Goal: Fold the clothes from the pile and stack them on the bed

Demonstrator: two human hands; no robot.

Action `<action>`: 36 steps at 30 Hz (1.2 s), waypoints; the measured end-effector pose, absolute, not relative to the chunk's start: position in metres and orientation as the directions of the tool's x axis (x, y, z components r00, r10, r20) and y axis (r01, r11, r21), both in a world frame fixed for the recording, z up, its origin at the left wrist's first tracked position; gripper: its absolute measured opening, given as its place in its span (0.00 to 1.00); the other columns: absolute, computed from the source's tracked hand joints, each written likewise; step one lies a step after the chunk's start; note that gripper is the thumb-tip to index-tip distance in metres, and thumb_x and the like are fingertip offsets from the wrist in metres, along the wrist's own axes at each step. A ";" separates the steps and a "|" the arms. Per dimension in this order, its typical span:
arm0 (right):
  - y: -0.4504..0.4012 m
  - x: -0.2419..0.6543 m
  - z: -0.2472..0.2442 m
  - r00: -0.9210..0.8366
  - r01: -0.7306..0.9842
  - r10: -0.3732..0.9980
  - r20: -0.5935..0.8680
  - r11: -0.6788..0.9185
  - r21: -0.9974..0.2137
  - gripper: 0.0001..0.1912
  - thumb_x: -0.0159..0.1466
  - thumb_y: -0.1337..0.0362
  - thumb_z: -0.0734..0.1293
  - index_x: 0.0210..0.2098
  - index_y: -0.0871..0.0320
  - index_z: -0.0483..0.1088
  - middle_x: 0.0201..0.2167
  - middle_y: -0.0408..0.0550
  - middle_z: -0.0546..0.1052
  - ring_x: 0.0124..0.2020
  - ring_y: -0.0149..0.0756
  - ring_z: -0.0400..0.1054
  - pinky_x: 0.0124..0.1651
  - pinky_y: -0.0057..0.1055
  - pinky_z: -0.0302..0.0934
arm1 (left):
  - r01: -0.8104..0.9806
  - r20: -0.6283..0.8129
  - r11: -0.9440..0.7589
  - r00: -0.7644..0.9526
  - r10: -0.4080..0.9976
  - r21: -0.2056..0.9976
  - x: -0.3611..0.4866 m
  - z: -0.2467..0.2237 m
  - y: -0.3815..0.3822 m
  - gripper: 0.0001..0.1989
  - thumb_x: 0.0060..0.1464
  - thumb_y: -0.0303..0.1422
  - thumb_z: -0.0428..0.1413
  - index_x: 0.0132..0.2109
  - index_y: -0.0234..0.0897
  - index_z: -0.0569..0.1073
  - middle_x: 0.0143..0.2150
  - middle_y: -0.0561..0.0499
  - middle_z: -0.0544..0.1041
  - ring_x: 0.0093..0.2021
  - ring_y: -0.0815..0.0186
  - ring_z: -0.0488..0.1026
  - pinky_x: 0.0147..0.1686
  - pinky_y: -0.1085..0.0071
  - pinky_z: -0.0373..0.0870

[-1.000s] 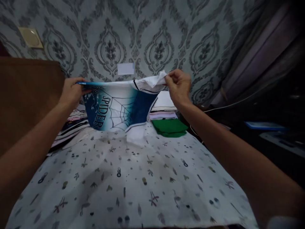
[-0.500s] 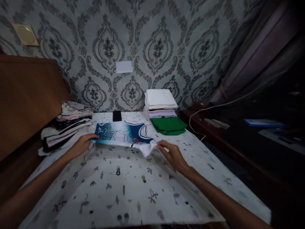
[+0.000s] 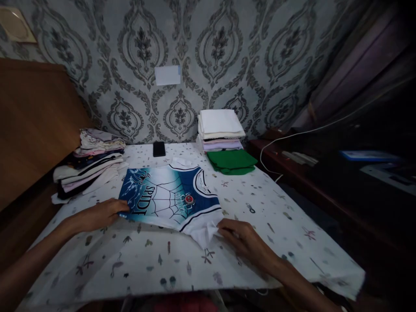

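A blue and white T-shirt [image 3: 165, 197] with a spider-web print lies spread sideways on the patterned cloth [image 3: 152, 264], its neckline to the right. My left hand [image 3: 100, 213] pinches the shirt's near bottom corner at the hem. At the other end, the fingers of my right hand [image 3: 242, 236] are closed on the white near sleeve, by the shoulder. The far sleeve is bunched behind the shirt.
A pile of folded clothes [image 3: 94, 167] stands at the left by a brown wooden panel [image 3: 35, 130]. Behind the shirt lies a black phone [image 3: 159, 149]. A white-topped folded stack [image 3: 221, 123] and green folded cloth [image 3: 232, 161] sit at back right. A white cable [image 3: 264, 151] hangs beyond the right edge.
The shirt has come down nearer to me and now lies flatter, with its print fully showing. Both hands have lowered with it, still gripping. The camera view has tilted down slightly.
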State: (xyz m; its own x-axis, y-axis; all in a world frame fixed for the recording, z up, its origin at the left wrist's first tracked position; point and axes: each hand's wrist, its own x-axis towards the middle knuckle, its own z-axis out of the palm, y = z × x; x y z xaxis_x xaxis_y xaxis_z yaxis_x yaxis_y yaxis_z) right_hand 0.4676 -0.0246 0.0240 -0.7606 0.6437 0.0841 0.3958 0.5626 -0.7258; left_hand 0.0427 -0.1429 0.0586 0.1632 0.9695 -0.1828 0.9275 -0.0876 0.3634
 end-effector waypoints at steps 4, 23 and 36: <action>-0.024 0.471 0.035 -0.865 0.360 0.490 -0.107 0.458 -0.813 0.21 0.69 0.48 0.60 0.37 0.58 0.75 0.27 0.45 0.76 0.27 0.31 0.66 0.29 0.26 0.58 | 0.924 -0.360 -0.083 0.226 0.905 0.373 0.048 0.070 -0.145 0.20 0.51 0.34 0.57 0.52 0.47 0.79 0.54 0.47 0.80 0.53 0.54 0.76 0.51 0.62 0.73; 0.127 0.355 -0.026 -0.774 0.583 0.624 0.110 0.769 -0.261 0.26 0.73 0.60 0.56 0.65 0.67 0.62 0.69 0.62 0.60 0.71 0.47 0.51 0.71 0.49 0.45 | 0.891 0.153 -0.359 0.328 0.932 0.277 0.121 -0.034 0.083 0.23 0.69 0.38 0.41 0.66 0.35 0.63 0.70 0.38 0.61 0.71 0.57 0.56 0.69 0.51 0.52; 0.155 0.317 -0.008 -0.801 0.574 0.586 0.119 0.810 -0.122 0.18 0.72 0.62 0.56 0.48 0.60 0.76 0.50 0.55 0.78 0.57 0.43 0.66 0.62 0.40 0.54 | 0.895 0.362 -0.396 0.306 0.880 0.207 0.102 -0.044 0.094 0.20 0.69 0.35 0.42 0.58 0.33 0.71 0.63 0.40 0.71 0.64 0.60 0.68 0.65 0.60 0.64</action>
State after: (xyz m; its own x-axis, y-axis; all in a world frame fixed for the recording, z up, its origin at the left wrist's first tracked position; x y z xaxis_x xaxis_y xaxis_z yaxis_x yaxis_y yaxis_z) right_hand 0.3171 0.1550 -0.0084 -0.8014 0.5861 0.1195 0.5740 0.8097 -0.1220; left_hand 0.1019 0.0939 -0.0441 0.3061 0.8804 0.3622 0.8947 -0.3960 0.2065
